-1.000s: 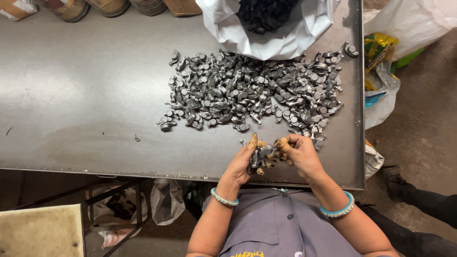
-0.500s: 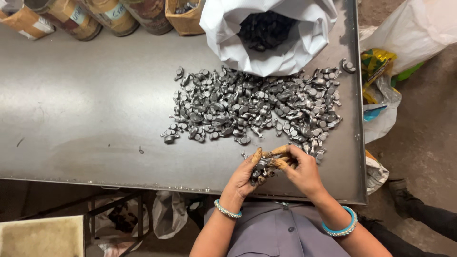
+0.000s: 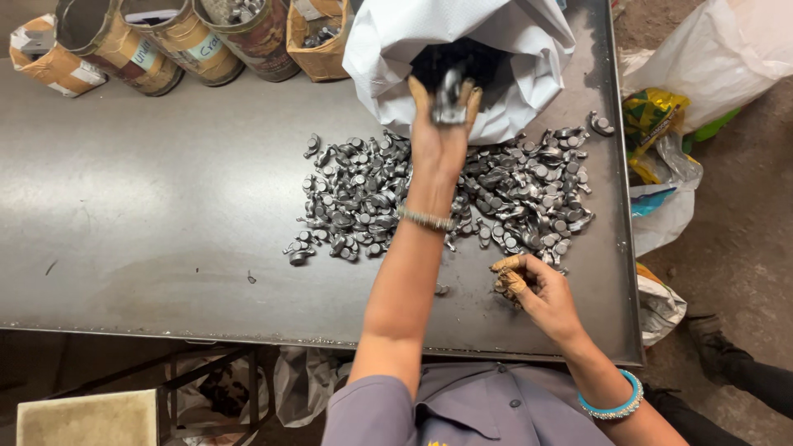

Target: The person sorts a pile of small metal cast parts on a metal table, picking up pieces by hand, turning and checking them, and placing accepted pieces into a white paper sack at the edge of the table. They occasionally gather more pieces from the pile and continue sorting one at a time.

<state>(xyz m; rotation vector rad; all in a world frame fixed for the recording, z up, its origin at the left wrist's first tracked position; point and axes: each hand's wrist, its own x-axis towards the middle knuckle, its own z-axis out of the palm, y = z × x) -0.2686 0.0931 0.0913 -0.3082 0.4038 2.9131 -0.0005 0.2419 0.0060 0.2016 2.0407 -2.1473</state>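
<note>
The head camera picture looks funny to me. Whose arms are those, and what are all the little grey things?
The camera sits on a person's head and looks down, so you see that person's own arms. The left hand reaches up to a white bag and holds small grey metal pieces at its opening. The right hand rests near the table's front edge, fingers curled around something small. Between them lies a pile of metal pieces. Along the far edge stand taped cans and a cardboard box.
</note>
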